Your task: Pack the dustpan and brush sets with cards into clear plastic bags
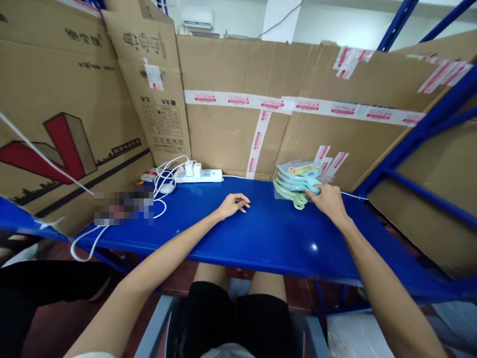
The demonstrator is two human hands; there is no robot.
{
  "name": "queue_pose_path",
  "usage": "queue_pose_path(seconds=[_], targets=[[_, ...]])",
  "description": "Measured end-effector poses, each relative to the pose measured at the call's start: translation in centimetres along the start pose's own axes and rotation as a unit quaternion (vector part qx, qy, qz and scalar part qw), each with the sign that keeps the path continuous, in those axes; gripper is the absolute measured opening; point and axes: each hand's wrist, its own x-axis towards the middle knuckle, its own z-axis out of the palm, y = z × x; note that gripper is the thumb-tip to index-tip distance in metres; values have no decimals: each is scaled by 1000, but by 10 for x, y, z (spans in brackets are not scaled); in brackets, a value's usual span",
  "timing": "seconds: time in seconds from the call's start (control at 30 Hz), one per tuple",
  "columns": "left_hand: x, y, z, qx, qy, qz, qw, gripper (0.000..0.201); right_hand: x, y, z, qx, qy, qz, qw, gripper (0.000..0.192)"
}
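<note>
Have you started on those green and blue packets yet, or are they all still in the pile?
Nothing looks done yet: no packet lies apart from the stack of packets at the back of the blue shelf. In hand: the right hand touches the stack's edge. The left hand rests empty on the shelf. The whole pile is left.

Two bare hands over a blue shelf walled with cardboard
Right hand [328, 200] at two o'clock rests its fingers on a stack of pale green packets [296, 183]; left hand [234, 204] lies loosely curled on the blue shelf [268, 233] near centre; a white power strip [197, 174] sits at eleven o'clock.
</note>
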Motion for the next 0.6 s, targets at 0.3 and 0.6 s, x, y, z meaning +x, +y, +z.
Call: queue_pose_path(seconds=[0.3,0.6], targets=[[0,34,-23,106,140,206,963,53,15,10,7,492,-50,-35,868,49],[-9,42,-19,350,105,256,895,36,20,-11,63,620,-136,-53,771,44]])
